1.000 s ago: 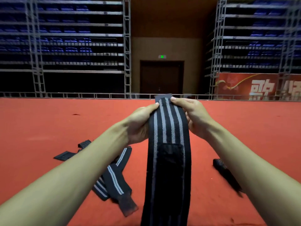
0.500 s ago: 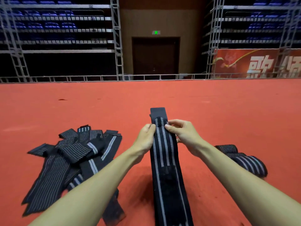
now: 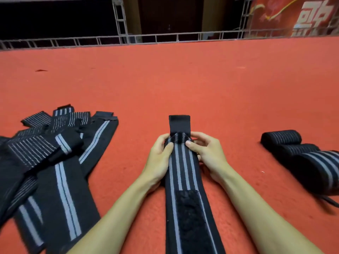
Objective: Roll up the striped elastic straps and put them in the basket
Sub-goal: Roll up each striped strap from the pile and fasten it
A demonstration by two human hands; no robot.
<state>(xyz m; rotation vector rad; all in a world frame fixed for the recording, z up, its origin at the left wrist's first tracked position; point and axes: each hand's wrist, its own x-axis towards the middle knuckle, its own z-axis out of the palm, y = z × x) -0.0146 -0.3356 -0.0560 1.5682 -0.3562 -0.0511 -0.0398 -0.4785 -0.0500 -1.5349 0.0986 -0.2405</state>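
Observation:
A black strap with grey stripes (image 3: pixel 181 169) lies lengthwise on the red floor in front of me, a rough fastening patch near my end. My left hand (image 3: pixel 160 158) and my right hand (image 3: pixel 205 153) pinch its far end from both sides, thumbs on top, where the fabric bunches up behind a plain black tab. A heap of loose striped straps (image 3: pixel 55 158) lies to the left. Three rolled straps (image 3: pixel 302 158) lie in a row to the right. No basket is in view.
The red carpeted floor (image 3: pixel 183 79) stretches ahead to a low metal rail (image 3: pixel 165 38). Behind it stand scaffold frames and a red banner (image 3: pixel 297 15) at the top right.
My view has tilted down and closer. The strap, held up a second ago, now lies on the floor, and both hands have gathered its far end.

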